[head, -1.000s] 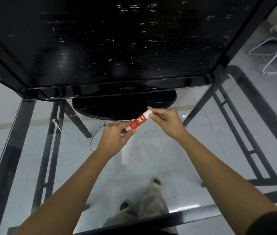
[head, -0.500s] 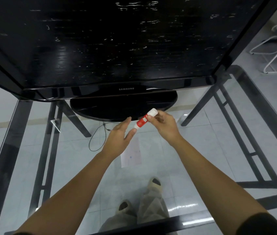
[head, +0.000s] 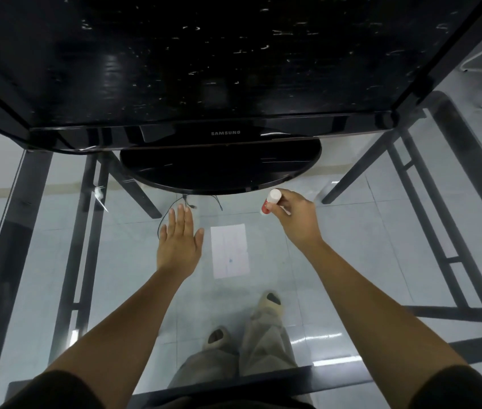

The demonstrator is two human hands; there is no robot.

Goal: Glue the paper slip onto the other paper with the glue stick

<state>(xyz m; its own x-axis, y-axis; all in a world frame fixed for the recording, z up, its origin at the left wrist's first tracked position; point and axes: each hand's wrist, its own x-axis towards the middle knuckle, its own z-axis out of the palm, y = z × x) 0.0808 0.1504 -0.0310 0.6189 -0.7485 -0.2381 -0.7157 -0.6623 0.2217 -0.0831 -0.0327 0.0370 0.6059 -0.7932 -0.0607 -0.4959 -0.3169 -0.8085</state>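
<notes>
One sheet of paper lies on the glass counter at the frame's centre, and I have one glue stick. My right hand is closed around it, right of centre. My left hand, flat and spread wide, sits just left of the paper, empty.

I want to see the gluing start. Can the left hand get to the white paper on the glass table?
Probably yes. The left hand is open and flat right beside the paper, with only bare glass between them. The right hand holds the glue stick off to the other side.
</notes>
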